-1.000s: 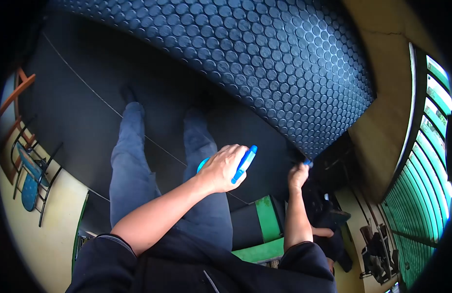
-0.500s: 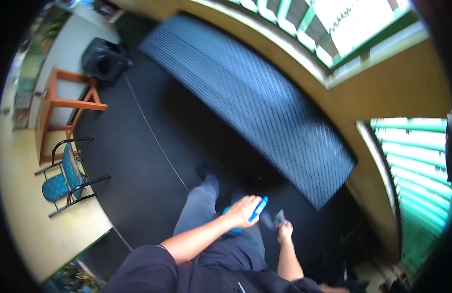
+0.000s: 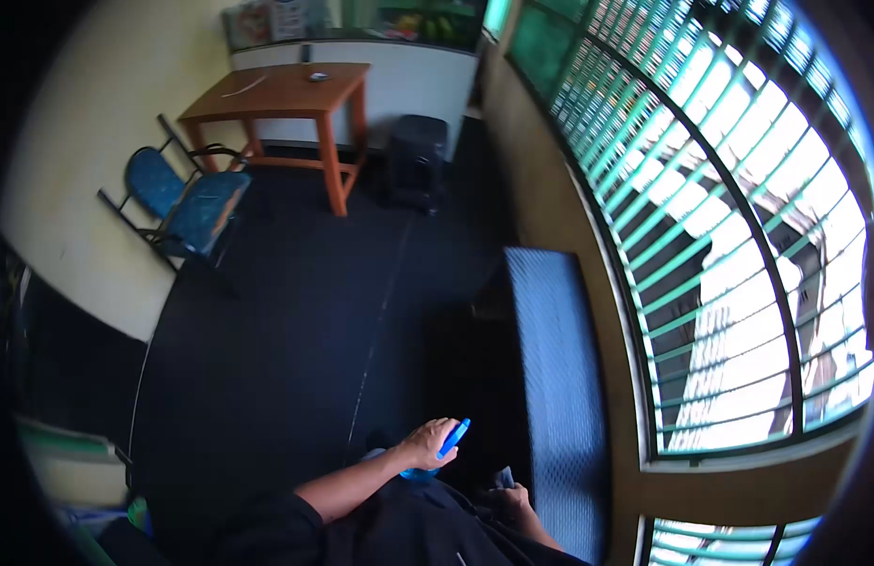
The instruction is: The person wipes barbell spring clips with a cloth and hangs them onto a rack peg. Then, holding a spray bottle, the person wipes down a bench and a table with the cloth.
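Note:
My left hand [image 3: 425,446] is closed around the neck of a spray bottle [image 3: 453,440]. Its bright blue spray head sticks out past my fingers, and a bit of the blue body shows under the hand. Lower and to the right, my right hand [image 3: 519,497] grips a grey cloth [image 3: 505,478], bunched up with one end pointing upward. Both hands are in front of my body, over the dark floor. The long bench [image 3: 559,349] with a ridged, shiny dark top lies just right of my right hand, along the wall.
A blue chair [image 3: 203,215] with worn upholstery stands by the left wall. Behind it is an orange-brown wooden table [image 3: 295,90] with small items on top. A black stool-like object [image 3: 418,151] sits beside the table. Green-barred windows [image 3: 720,245] line the right wall.
My view has turned and lifted, so the bench now runs along the right and the table and chair appear ahead. Both hands still hold the same things, lower in view.

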Demonstrator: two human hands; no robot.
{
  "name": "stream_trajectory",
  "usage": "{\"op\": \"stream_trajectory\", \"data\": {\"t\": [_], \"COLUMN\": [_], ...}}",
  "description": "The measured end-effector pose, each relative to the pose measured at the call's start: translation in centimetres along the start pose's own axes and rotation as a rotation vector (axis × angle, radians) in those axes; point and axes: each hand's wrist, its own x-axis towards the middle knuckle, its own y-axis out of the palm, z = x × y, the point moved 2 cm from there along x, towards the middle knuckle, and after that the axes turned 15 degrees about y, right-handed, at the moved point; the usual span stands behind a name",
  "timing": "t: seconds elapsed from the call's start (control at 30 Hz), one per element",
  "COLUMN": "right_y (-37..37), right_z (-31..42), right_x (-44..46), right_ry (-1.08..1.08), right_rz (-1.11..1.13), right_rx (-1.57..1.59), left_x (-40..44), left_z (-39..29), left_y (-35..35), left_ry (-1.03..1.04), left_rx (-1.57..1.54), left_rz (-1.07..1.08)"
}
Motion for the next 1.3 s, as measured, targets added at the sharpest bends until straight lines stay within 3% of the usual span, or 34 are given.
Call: {"op": "stream_trajectory", "data": {"t": [0.03, 0.13, 0.2, 0.23, 0.3, 0.33, 0.4, 0.43, 0.47, 0.6, 0.67, 0.7, 0.77, 0.8, 0.87, 0.9, 1.0, 1.03, 1.07, 1.13, 1.2, 1.27, 1.3], "right_y": [-1.1, 3.5, 6.7, 7.8, 9.3, 10.0, 11.1, 11.5, 12.1, 15.0, 16.4, 17.0, 17.9, 18.6, 19.7, 20.5, 22.8, 23.7, 24.4, 26.2, 28.7, 32.9, 34.3], "right_z": [3.1, 13.5, 19.7, 22.6, 28.0, 30.5, 34.8, 36.8, 38.7, 46.5, 51.2, 53.5, 56.7, 58.5, 62.1, 63.4, 67.3, 68.7, 69.9, 71.2, 72.8, 74.7, 75.9], "right_x": [-2.8, -4.1, -6.7, -8.6, -15.1, -17.2, -21.6, -23.5, -23.9, -23.0, -21.6, -21.0, -20.2, -20.4, -20.2, -20.5, -20.6, -20.2, -20.4, -22.7, -22.9, -19.1, -18.0], "right_ry": [-0.024, -0.340, -0.477, -0.493, -0.615, -0.623, -0.625, -0.565, -0.569, -0.783, -0.905, -0.939, -0.976, -0.977, -0.942, -0.931, -0.582, -0.307, -0.298, -0.040, -0.010, -0.199, -0.180], "right_rz": [0.071, 0.219, 0.323, 0.333, 0.685, 0.697, 1.126, 1.268, 1.273, 1.343, 1.310, 1.188, 1.027, 1.031, 0.741, 0.746, 0.640, 0.853, 0.854, 1.384, 1.358, 1.461, 1.446], "right_rx": [-0.030, -0.200, -0.183, -0.189, -0.042, -0.047, 0.025, 0.074, 0.076, -0.035, -0.110, -0.124, -0.103, -0.103, -0.119, -0.125, -0.184, -0.228, -0.228, 0.025, 0.142, 0.070, 0.137], "left_x": [1.0, -0.4, -1.2, -0.9, -0.1, 0.4, 1.8, 2.6, 3.5, 7.1, 9.1, 10.4, 12.3, 13.2, 15.1, 16.0, 18.5, 19.3, 20.0, 21.2, 22.2, 23.0, 23.4], "left_z": [-2.0, 1.6, 2.9, 3.0, 1.4, 0.9, 0.7, 1.4, 2.0, 4.1, 7.0, 7.9, 8.7, 9.7, 11.8, 12.4, 14.2, 15.2, 16.0, 18.5, 21.1, 23.4, 24.8], "left_y": [-1.7, -6.3, -8.9, -10.5, -14.4, -16.2, -19.7, -20.9, -22.2, -27.8, -30.4, -31.6, -33.5, -34.4, -36.2, -37.2, -39.4, -40.1, -40.7, -41.7, -43.1, -45.6, -47.5], "left_ry": [-0.056, -0.124, 0.088, -0.013, -0.054, -0.093, -0.118, -0.099, -0.076, -0.144, -0.087, -0.092, -0.216, -0.218, -0.083, -0.094, -0.189, -0.151, -0.115, -0.115, -0.065, -0.029, -0.072], "left_rx": [0.017, 0.070, 0.127, 0.030, 0.006, -0.032, 0.042, -0.235, -0.512, -0.634, -0.138, -0.131, 0.183, 0.187, 0.213, 0.208, 0.185, 0.189, 0.190, 0.202, 0.281, 0.261, 0.158], "left_rz": [0.002, -0.042, -0.196, -0.147, -0.134, -0.113, -0.086, -0.138, -0.187, -0.238, -0.188, -0.181, -0.160, -0.159, -0.288, -0.290, -0.362, -0.360, -0.351, -0.315, -0.258, -0.213, -0.202]}}
